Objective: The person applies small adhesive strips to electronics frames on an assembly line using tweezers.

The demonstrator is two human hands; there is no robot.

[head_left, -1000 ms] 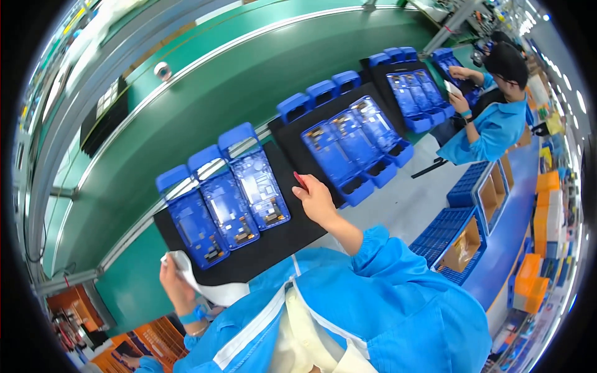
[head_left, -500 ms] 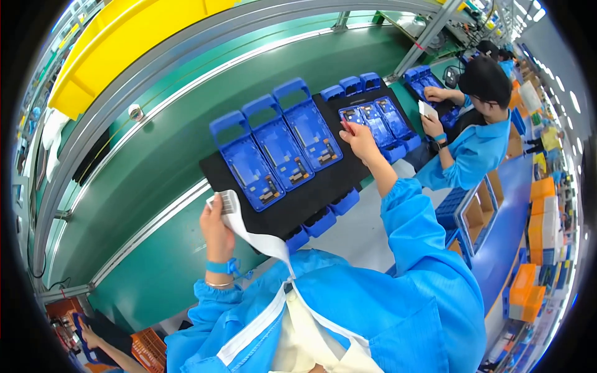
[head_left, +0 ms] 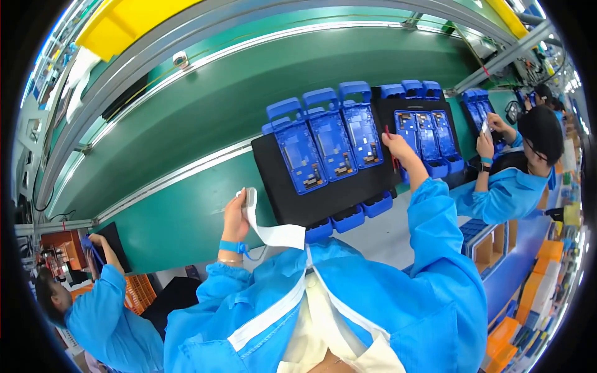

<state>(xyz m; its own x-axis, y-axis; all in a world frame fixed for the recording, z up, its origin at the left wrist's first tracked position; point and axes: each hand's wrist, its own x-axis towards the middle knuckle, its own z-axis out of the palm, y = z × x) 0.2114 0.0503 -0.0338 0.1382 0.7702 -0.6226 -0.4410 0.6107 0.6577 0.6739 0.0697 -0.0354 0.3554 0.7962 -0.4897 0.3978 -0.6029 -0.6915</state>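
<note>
My left hand (head_left: pixel 235 214) pinches the end of a white label strip (head_left: pixel 280 236), which curls down in front of my jacket. Between the fingers of my right hand (head_left: pixel 403 151) is a slim red tool (head_left: pixel 387 130); its exact kind is too small to make out. That hand hovers by the right edge of a black mat (head_left: pixel 273 186). Three open blue plastic housings (head_left: pixel 302 161) lie side by side on the mat, circuit parts showing inside and handle-like frames at their far ends. Several blue covers (head_left: pixel 348 219) sit along the mat's near edge.
A second mat with similar blue housings (head_left: pixel 426 137) lies to the right, where a co-worker (head_left: pixel 516 180) handles a small white piece. Another co-worker (head_left: pixel 112 311) works at lower left. A yellow bin (head_left: pixel 124 28) and metal rail hang above the green bench (head_left: pixel 180 217).
The view has swung, so the bench and housings appear farther right and the left co-worker shows more. My right hand is now beside the mat's right edge; the label strip hangs in a different curl.
</note>
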